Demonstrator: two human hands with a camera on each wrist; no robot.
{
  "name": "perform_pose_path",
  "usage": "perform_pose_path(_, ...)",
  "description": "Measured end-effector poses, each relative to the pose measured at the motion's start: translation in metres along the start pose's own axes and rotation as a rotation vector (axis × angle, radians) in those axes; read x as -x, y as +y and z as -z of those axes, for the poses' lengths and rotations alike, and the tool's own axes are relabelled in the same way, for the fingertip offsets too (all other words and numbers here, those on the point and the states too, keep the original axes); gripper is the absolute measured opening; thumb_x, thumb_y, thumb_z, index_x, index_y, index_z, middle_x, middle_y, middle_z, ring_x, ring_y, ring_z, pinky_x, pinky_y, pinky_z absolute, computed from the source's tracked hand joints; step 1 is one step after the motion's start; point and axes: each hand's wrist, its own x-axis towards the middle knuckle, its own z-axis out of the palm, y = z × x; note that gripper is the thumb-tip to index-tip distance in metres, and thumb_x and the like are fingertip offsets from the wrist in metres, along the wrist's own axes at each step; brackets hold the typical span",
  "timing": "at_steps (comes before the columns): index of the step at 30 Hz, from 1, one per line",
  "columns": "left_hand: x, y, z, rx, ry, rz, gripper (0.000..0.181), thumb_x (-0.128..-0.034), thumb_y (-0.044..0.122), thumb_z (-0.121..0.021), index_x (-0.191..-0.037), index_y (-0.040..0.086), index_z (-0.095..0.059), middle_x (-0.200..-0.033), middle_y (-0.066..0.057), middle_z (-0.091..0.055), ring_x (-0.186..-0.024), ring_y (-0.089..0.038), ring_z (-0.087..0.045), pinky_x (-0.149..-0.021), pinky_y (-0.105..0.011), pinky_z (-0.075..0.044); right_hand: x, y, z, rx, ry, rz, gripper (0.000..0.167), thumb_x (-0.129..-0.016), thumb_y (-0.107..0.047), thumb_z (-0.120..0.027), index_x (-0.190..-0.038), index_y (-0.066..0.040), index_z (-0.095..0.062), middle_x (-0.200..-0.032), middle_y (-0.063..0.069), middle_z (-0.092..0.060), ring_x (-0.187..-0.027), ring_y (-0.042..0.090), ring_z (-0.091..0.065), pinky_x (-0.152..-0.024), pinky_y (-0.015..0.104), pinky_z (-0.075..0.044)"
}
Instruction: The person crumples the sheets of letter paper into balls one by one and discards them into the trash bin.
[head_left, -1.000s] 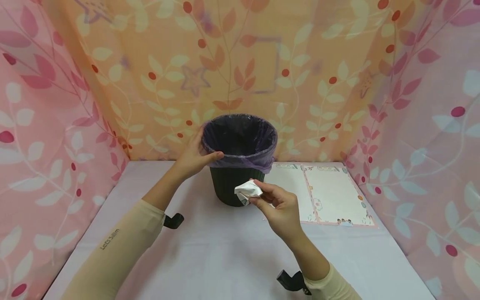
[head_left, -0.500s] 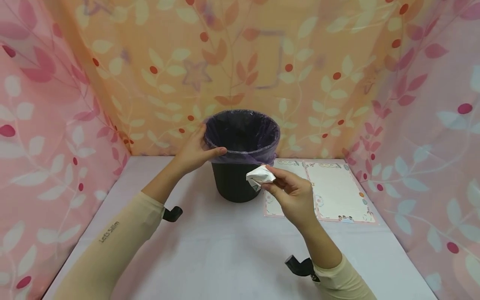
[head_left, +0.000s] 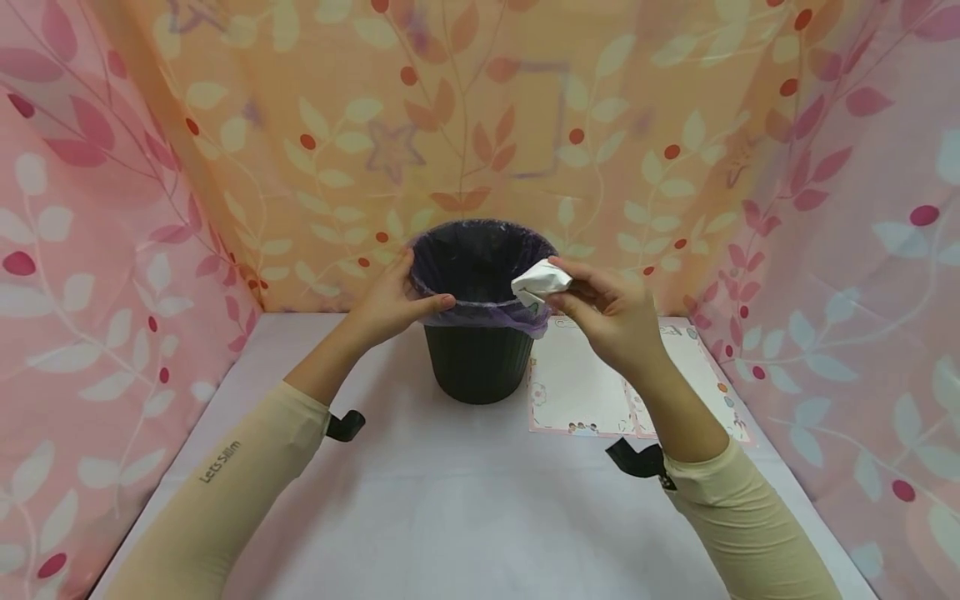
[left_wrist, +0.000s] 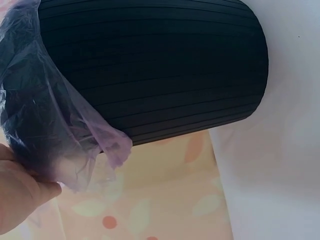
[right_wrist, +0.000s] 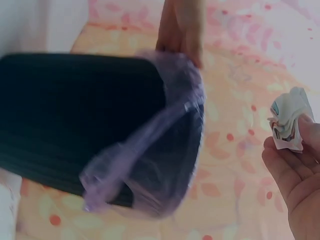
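A black bin lined with a purple bag stands upright near the back of the table. My left hand grips its left rim, thumb over the front edge; the left wrist view shows that hand at the bag's folded edge. My right hand pinches a crumpled white paper beside the right part of the rim. In the right wrist view the paper shows printed marks and sits between thumb and fingers, apart from the bin.
Two bordered white sheets lie on the table to the right of the bin, partly behind my right forearm. Patterned curtains stand at the back and both sides. A black wrist mount juts from my right sleeve.
My right hand has risen and moved right with the crumpled paper, from in front of the bin up to rim height. My left hand keeps its grip on the rim.
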Motion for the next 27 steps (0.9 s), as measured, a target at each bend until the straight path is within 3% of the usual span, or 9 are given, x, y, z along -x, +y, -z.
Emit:
perform_pose_path(9, -0.002, 0.002, 0.002, -0.019, -0.010, 0.010, 0.133, -0.0739, 0.082, -0.070, -0.164, 0.006, -0.009, -0.173, -0.007, -0.004, -0.159, -0.028, -0.007, -0.128, -0.053, -0.011, -0.055, -0.001, 0.012, 0.042, -0.089, -0.005, 0.040, -0.083, 0.012, -0.077, -0.122, 0.001, -0.073, -0.114, 0.017, -0.074, -0.097, 0.011, -0.074, -0.086, 0.024, -0.060)
perform_pose_path(14, -0.003, 0.002, 0.004, -0.023, -0.024, 0.008, 0.134, -0.0735, 0.084, -0.069, -0.164, 0.004, -0.009, -0.172, -0.008, -0.004, -0.159, -0.028, -0.007, -0.128, -0.053, -0.013, -0.086, 0.000, 0.015, 0.148, -0.143, -0.052, 0.036, -0.083, 0.004, -0.081, -0.119, -0.001, -0.075, -0.111, 0.015, -0.076, -0.096, 0.007, -0.074, -0.085, 0.020, -0.059)
perform_pose_path(21, -0.002, 0.002, 0.006, -0.028, -0.027, 0.010, 0.133, -0.0742, 0.083, -0.069, -0.163, 0.003, -0.010, -0.172, -0.011, -0.005, -0.159, -0.028, -0.008, -0.128, -0.051, -0.013, -0.128, 0.005, 0.018, 0.227, -0.325, -0.182, 0.035, -0.086, 0.000, -0.081, -0.120, -0.005, -0.076, -0.117, 0.013, -0.075, -0.099, 0.012, -0.074, -0.085, 0.019, -0.058)
perform_pose_path(27, -0.003, 0.003, 0.006, -0.044, -0.034, 0.018, 0.134, -0.0742, 0.085, -0.067, -0.163, 0.002, -0.010, -0.172, -0.012, -0.006, -0.159, -0.029, -0.008, -0.128, -0.052, -0.014, -0.156, 0.017, 0.016, 0.268, -0.488, -0.250, 0.035, -0.087, -0.004, -0.081, -0.121, -0.004, -0.073, -0.111, 0.013, -0.076, -0.098, 0.014, -0.073, -0.085, 0.020, -0.057)
